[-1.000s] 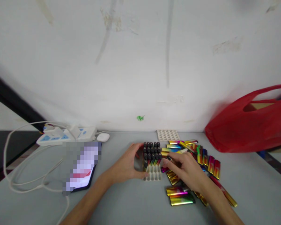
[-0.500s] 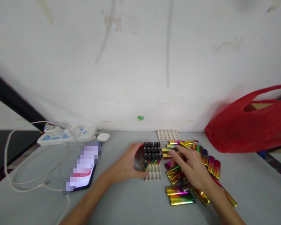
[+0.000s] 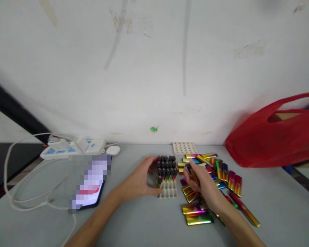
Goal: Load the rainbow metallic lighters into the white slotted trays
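A pale moulded tray (image 3: 170, 189) stands mid-table, its back rows filled with upright lighters (image 3: 167, 164) with black tops. One lighter stands at the left of the row behind the bare front cells. My left hand (image 3: 137, 179) curves round the tray's left side, thumb on the front corner and fingers at the back. To the tray's right, my right hand (image 3: 204, 187) grips a lighter (image 3: 191, 171), its black end pointing up and left. Beneath and around that hand lie shiny loose lighters (image 3: 199, 218) in gold, red, green and purple, partly hidden by it.
A second pale tray (image 3: 184, 148) lies by the wall. On the left are a phone (image 3: 94, 185), a power strip (image 3: 74, 148), a white earphone-like case (image 3: 113, 150) and looping white cables (image 3: 9, 171). A red bag (image 3: 270, 137) sits at the right back.
My right hand has turned and shifted slightly left with the lighter, uncovering more of the loose lighters on its right. My left hand stays at the tray.
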A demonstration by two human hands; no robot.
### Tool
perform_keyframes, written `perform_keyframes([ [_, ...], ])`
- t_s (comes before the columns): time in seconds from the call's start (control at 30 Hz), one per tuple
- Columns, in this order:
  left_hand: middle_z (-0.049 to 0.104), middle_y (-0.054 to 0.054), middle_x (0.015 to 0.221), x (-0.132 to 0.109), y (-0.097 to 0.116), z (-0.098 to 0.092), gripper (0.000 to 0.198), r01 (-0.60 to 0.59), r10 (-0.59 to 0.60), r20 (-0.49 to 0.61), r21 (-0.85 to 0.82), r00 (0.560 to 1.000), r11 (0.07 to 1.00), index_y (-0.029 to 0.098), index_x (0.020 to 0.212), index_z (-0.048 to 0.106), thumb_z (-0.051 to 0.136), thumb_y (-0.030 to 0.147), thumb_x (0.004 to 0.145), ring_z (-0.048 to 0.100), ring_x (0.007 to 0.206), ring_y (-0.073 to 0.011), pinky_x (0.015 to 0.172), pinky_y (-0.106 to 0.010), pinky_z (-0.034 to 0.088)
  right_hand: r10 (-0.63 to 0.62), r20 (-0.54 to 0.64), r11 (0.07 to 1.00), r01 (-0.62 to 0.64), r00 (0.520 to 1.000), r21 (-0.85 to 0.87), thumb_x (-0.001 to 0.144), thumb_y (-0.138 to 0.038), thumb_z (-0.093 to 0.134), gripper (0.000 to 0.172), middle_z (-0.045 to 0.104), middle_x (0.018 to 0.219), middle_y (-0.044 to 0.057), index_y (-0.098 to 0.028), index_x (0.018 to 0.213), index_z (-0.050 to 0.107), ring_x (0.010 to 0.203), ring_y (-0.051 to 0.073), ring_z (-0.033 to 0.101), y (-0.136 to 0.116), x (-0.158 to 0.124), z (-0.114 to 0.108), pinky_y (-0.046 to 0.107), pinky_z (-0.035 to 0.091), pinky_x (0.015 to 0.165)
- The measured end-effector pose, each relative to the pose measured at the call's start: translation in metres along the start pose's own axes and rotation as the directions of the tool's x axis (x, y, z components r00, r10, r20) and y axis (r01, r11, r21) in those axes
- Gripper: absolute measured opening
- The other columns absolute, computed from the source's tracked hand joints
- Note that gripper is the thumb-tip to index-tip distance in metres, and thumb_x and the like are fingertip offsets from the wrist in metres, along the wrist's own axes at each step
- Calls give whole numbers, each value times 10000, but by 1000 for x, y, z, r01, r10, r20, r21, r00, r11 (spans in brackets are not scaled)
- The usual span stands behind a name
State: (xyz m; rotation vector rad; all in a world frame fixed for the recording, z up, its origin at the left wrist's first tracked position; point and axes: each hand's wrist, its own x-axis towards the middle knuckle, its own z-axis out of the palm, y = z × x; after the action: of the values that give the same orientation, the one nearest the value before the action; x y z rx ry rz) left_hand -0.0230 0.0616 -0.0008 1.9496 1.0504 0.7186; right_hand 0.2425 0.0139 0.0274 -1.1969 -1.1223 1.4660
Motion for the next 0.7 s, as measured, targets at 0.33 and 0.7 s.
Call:
perform_keyframes([
  [0.33,642,-148,1417,0,-1,0,1054,2,-2,-9,-9,1000,1000,218,1525,553,1068,370,618,649,1191,-351,1082,-509,557,135,122,966,-158,983,206,906,-770,694,659,208,569,-111,-253,618,404,514,96,77,5,3,1,287,63,461],
  [0.7,627,-154,1426,1,-3,0,1067,-5,5,9,1,1000,1000,200,1537,532,1067,356,627,644,1200,-350,1072,-490,553,157,232,867,-246,960,433,891,-794,766,668,342,623,-82,-214,687,505,535,86,190,3,3,6,238,172,482],
])
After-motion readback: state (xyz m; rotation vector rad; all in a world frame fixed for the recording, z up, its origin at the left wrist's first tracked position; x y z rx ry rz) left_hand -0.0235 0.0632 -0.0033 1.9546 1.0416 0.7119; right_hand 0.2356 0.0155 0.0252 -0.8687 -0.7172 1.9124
